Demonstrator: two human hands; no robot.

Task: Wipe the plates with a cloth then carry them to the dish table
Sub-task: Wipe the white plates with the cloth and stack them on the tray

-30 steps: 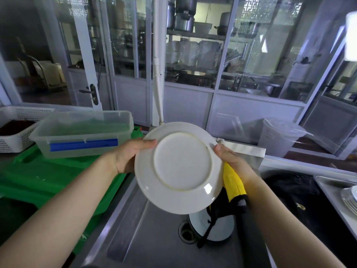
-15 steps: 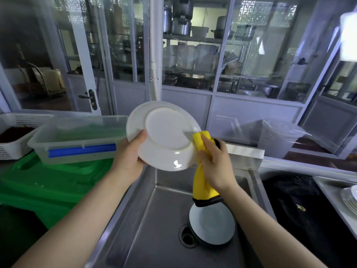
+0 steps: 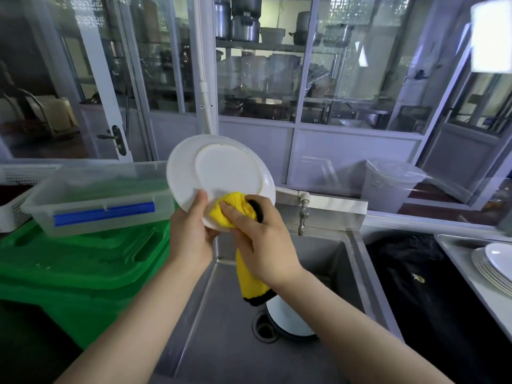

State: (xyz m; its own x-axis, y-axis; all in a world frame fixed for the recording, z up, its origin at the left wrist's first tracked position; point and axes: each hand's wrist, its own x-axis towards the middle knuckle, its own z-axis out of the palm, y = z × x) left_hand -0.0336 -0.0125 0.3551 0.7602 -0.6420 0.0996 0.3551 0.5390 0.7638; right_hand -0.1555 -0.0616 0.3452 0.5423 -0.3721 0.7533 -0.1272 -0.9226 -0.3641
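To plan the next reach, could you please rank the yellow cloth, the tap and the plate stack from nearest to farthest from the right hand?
From the right hand:
1. Yellow cloth, held in it.
2. Tap, just right.
3. Plate stack, far right.

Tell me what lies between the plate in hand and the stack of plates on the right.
The plate, gripped by the left hand and rubbed with the yellow cloth by the right hand, is over the sink. Toward the plate stack only a low black bin liner lies between; nothing visible blocks a carry across.
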